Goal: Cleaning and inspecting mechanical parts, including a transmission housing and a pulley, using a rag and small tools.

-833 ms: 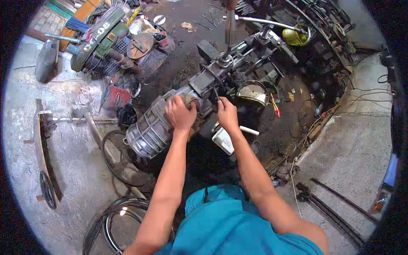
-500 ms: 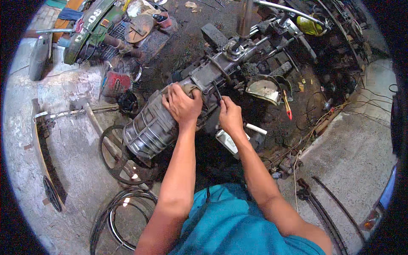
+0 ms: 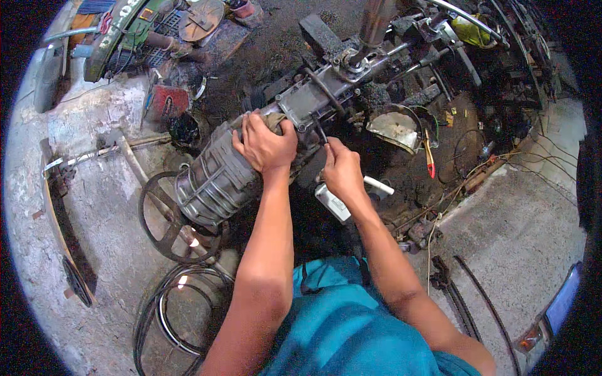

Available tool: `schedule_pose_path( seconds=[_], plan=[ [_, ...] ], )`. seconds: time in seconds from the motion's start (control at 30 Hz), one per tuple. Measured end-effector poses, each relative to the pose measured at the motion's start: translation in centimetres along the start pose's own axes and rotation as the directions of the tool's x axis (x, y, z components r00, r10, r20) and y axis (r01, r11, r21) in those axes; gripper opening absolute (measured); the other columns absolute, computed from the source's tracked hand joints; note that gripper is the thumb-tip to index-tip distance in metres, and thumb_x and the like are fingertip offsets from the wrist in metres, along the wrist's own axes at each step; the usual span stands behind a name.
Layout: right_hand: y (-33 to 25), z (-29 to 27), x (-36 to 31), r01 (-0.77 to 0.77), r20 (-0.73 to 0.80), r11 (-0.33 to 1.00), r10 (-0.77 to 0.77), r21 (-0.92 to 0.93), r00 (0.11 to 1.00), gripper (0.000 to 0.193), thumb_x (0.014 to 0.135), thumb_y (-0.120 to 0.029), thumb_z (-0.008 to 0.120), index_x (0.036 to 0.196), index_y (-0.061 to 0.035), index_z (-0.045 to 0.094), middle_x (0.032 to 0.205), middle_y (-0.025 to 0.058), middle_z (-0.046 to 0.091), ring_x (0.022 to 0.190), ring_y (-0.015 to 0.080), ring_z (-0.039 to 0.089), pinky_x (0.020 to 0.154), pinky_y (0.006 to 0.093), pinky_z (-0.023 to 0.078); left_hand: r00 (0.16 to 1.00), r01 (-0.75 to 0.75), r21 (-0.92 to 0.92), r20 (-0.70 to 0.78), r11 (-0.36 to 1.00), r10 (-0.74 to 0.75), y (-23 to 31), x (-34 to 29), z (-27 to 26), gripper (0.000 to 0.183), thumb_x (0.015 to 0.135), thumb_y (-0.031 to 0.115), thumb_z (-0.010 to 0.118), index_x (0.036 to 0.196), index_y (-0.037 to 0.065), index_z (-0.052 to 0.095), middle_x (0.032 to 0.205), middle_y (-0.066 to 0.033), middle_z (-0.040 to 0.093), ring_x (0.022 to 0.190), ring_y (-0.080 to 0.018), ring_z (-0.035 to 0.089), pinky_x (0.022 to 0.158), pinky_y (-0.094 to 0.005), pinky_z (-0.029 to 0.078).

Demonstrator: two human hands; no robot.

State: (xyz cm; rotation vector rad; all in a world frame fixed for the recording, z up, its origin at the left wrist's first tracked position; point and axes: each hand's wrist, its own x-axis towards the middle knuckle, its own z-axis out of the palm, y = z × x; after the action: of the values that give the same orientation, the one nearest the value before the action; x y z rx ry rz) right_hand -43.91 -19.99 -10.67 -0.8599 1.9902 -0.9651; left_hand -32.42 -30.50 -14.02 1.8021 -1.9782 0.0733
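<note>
Nearest, the person wears a blue-green shirt [image 3: 351, 326]; both forearms reach away from it. Near left on the floor lies a coil of black hose [image 3: 143, 313]. Beyond it, a dark spoked wheel [image 3: 142, 216] lies just beside the ribbed end of the machine.

The white box [image 3: 331, 202] sits under and beside the right wrist. The right hand [image 3: 342, 164] has its grip closed around a dark rod [image 3: 321, 131]. The rod's long axis runs away from the fingers and slightly left; its far end reaches the machine's right side, beside a flat plate.

The grey metal housing [image 3: 219, 182] lies at centre, slightly left. Its long axis runs diagonally: the round, ribbed end points near left, the narrower end far right. The left hand [image 3: 266, 143] rests palm down upon it, fingers spread; whether its grip clasps the brownish piece beneath, I cannot tell.

Farther right are an open metal container [image 3: 392, 127] and a red-tipped brush [image 3: 429, 156]. Farther still, a thick shaft [image 3: 375, 28] rises from the machine.

Compared with the preceding frame, the view has shifted. The left hand keeps its place on the housing; the right hand is slightly nearer the person relative to the plate, its grip unchanged.
</note>
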Motion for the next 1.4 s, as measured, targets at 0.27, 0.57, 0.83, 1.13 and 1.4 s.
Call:
schedule_pose_path(
  seconds=[0.27, 0.57, 0.83, 1.13, 1.4],
  plan=[
    [0.3, -0.3, -0.3, -0.067, 0.052, 0.997, 0.065, 0.029, 0.997, 0.021, 0.099, -0.012, 0.055, 0.113, -0.0024, 0.067, 0.086, 0.0311, 0.066, 0.084, 0.0486, 0.066, 0.07, 0.0495, 0.051, 1.0, 0.025, 0.005, 0.002, 1.0, -0.025, 0.1, 0.0, 0.1, 0.043, 0.077, 0.033, 0.064, 0.109, 0.005, 0.061, 0.107, -0.0168, 0.069, 0.105, -0.0355, 0.065, 0.109, -0.0546, 0.034],
    [0.8, -0.7, 0.2, -0.058, 0.038, 0.997, 0.056, 0.042, 0.998, 0.022, 0.1, -0.012, 0.054, 0.114, -0.0025, 0.068, 0.087, 0.0303, 0.066, 0.083, 0.0466, 0.067, 0.07, 0.0463, 0.051, 1.0, 0.008, 0.008, -0.019, 1.0, -0.008, 0.1, 0.1, 0.0, 0.043, 0.077, 0.033, 0.064, 0.109, 0.005, 0.062, 0.107, -0.0158, 0.07, 0.105, -0.0351, 0.065, 0.107, -0.054, 0.037],
    [1.1, -3.2, 2.4, -0.051, 0.24, 0.999, 0.049, 0.0, 0.97, 0.02, 0.1, -0.017, 0.056, 0.108, -0.0017, 0.067, 0.087, 0.0281, 0.065, 0.083, 0.0456, 0.066, 0.072, 0.0438, 0.051, 0.999, -0.005, -0.01, -0.04, 1.0, 0.005, 0.0, 0.1, 0.0, 0.042, 0.077, 0.034, 0.063, 0.107, 0.005, 0.062, 0.104, -0.0167, 0.07, 0.103, -0.0352, 0.066, 0.106, -0.0518, 0.038],
    [0.9, -7.9, 4.3, 0.161, 0.318, 0.948, -0.068, -0.276, 0.946, 0.019, 0.094, -0.013, 0.057, 0.101, -0.0001, 0.07, 0.089, 0.0299, 0.066, 0.091, 0.0494, 0.064, 0.078, 0.052, 0.052, 0.999, 0.001, 0.03, -0.042, 1.0, 0.0, 0.0, -0.1, 0.3, 0.04, 0.077, 0.034, 0.064, 0.105, 0.005, 0.061, 0.102, -0.0166, 0.07, 0.1, -0.0356, 0.066, 0.103, -0.0509, 0.04],
    [-0.4, -5.5, 3.0, 0.162, 0.241, 0.933, -0.085, -0.321, 0.967, 0.023, 0.093, -0.013, 0.056, 0.111, -0.0041, 0.067, 0.088, 0.0277, 0.068, 0.085, 0.0494, 0.065, 0.077, 0.0571, 0.053, 0.998, 0.042, -0.032, 0.042, 0.999, -0.041, 0.0, 0.0, 0.2, 0.048, 0.074, 0.03, 0.065, 0.113, 0.001, 0.062, 0.116, -0.02, 0.068, 0.117, -0.0347, 0.062, 0.108, -0.0554, 0.036]
  ],
)
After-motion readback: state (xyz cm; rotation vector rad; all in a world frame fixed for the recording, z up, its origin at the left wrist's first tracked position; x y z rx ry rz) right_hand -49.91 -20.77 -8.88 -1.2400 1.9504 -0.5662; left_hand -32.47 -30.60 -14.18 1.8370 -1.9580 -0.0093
